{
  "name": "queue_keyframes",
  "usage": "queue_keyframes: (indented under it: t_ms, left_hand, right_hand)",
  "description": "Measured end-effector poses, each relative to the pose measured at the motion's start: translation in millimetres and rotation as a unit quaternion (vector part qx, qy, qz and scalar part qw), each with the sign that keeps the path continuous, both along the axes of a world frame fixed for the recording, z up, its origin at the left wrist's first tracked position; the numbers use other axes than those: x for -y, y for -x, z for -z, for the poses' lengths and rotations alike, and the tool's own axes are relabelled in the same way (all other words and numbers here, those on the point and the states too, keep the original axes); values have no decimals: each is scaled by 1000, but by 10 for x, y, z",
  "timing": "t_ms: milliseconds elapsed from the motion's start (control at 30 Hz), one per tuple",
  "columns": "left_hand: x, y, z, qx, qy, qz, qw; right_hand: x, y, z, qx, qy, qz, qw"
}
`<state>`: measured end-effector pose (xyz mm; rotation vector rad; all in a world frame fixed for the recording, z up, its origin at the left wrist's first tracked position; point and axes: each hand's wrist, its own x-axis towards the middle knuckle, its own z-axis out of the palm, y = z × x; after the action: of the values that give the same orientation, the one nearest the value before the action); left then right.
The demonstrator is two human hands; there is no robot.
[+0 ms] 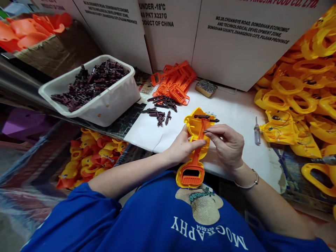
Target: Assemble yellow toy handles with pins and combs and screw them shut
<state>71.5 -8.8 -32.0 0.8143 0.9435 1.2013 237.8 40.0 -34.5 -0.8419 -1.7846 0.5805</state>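
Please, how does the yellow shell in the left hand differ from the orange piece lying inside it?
The yellow shell is broad and hollow, while the orange piece is mostly a narrow bar. At the lower end, the orange piece shows ribs; the yellow shell shows there only as a rim around it. Both have a loop-shaped end near the blue shirt.

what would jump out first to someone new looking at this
The heap of yellow plastic parts along the right edge probably stands out first. Next comes the white tub of dark pieces at left. In the middle, the left hand holds a yellow shell with an orange piece inside it.
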Motion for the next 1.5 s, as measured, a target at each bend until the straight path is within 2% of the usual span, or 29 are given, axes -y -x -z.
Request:
queue_keyframes:
  t_ms: [100, 167, 333, 467, 600, 767, 967, 1100, 1300, 1400, 1500]
  left_hand:
    - [21, -7, 21, -16, -2, 13, 1000]
    - [33, -4, 30, -28, -8, 14, 999]
    - [20, 41, 33, -39, -33, 3, 999]
    - [-43, 67, -55, -20, -25, 18, 999]
    - [-102, 61, -117, -36, -78, 4, 996]
    - [-110, 32, -7, -47, -160, -53, 985]
    - [-39, -4, 21, -70, -188, -104, 974]
    - [0, -4, 0, -93, -209, -131, 965]
    - [45, 3, 29, -149, -237, -163, 946]
    - [88, -2, 48, -172, -261, -177, 933]
    - [143, -22, 70, -203, -283, -188, 918]
  right_hand:
    - [-41, 3, 56, 39, -152, 32, 987]
    - [-55, 26, 76, 39, -181, 57, 981]
    - [-10, 109, 35, 58, -134, 104, 984]
    - [34, 141, -25, 87, -142, 104, 981]
    - [51, 149, -64, 99, -152, 113, 977]
    - [81, 176, -91, 92, -170, 104, 976]
    - [146, 251, -121, 66, -153, 130, 977]
    - [214, 277, -237, 86, -128, 94, 984]
    - [300, 316, -405, 161, -109, 103, 976]
    - [334, 366, -412, 171, -138, 125, 968]
    - [353, 412, -388, 126, -181, 142, 965]
